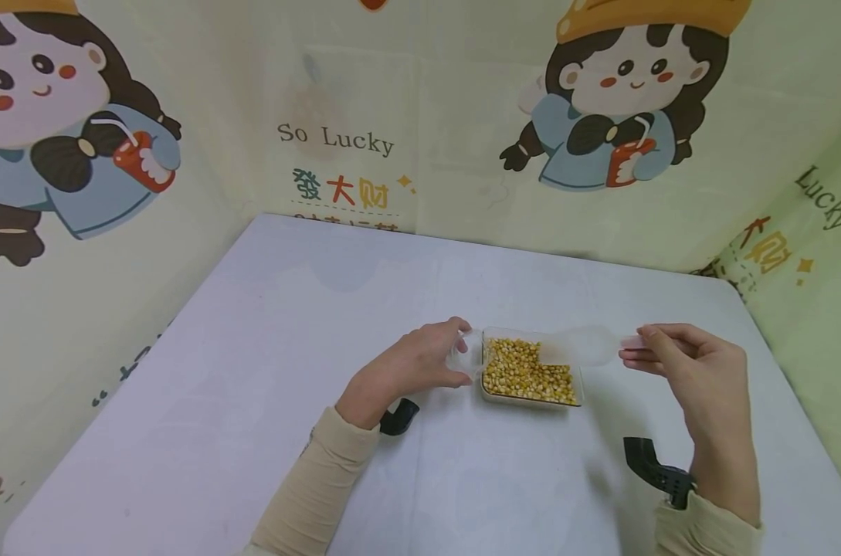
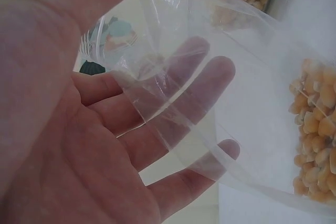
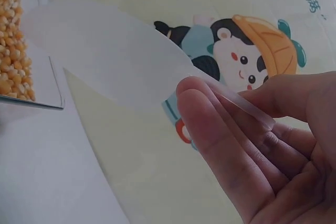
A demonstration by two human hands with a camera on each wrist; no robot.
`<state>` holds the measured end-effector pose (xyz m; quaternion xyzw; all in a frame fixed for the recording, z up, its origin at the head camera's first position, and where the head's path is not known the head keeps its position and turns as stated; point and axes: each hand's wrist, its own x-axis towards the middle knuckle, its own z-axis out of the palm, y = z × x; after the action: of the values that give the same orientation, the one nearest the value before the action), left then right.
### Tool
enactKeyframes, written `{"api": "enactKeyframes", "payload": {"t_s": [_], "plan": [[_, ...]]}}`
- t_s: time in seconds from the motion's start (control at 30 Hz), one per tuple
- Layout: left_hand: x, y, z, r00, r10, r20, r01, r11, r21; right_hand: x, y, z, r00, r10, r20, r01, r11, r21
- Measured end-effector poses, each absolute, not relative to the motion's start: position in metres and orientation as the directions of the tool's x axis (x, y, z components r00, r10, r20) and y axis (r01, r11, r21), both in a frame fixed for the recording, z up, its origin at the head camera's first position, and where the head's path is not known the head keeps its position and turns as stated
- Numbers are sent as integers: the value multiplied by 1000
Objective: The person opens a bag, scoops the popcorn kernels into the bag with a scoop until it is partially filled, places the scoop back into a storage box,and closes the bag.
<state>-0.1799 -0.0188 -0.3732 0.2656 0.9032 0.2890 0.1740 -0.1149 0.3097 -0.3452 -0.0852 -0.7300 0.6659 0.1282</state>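
Observation:
A shallow clear box (image 1: 531, 401) of yellow corn kernels (image 1: 524, 374) sits on the white table. At its left, my left hand (image 1: 427, 355) curves its thumb and fingers round a clear plastic bottle (image 2: 173, 87). Ridges of the bottle's neck show at the left of the left wrist view, and kernels (image 2: 315, 129) show low in it at the right. My right hand (image 1: 694, 359) pinches the handle of a translucent white scoop (image 1: 580, 346) between thumb and fingers. The scoop's blade overlaps the far right part of the box in the head view; no kernels show on it.
Patterned cloth walls (image 1: 462, 116) with cartoon figures and lettering stand behind and beside the white table (image 1: 323, 309). A black wrist mount (image 1: 659, 471) sticks out from my right wrist, and another black mount (image 1: 399, 417) shows under the left wrist.

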Motion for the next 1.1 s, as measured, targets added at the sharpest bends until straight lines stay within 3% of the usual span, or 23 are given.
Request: {"api": "enactKeyframes", "payload": {"t_s": [0.13, 0.37, 0.53, 0.77, 1.1], "plan": [[-181, -18, -373, -797, 583, -162, 377, 688, 620, -115, 312, -345, -954, 289, 74, -30, 156, -987], [-181, -18, -372, -803, 568, -179, 356, 699, 621, -114, 312, -341, -963, 266, 38, 93, 460, -883], [-180, -17, -372, -806, 561, -189, 347, 706, 617, -112, 314, -340, -977, 213, 22, 97, 532, -841], [-180, -17, -372, -809, 556, -190, 345, 711, 613, -112, 315, -340, -996, 84, 19, 33, 573, -819], [-180, -17, -373, -811, 552, -194, 338, 712, 616, -111, 317, -343, -998, 35, 51, -27, 503, -864]]}}
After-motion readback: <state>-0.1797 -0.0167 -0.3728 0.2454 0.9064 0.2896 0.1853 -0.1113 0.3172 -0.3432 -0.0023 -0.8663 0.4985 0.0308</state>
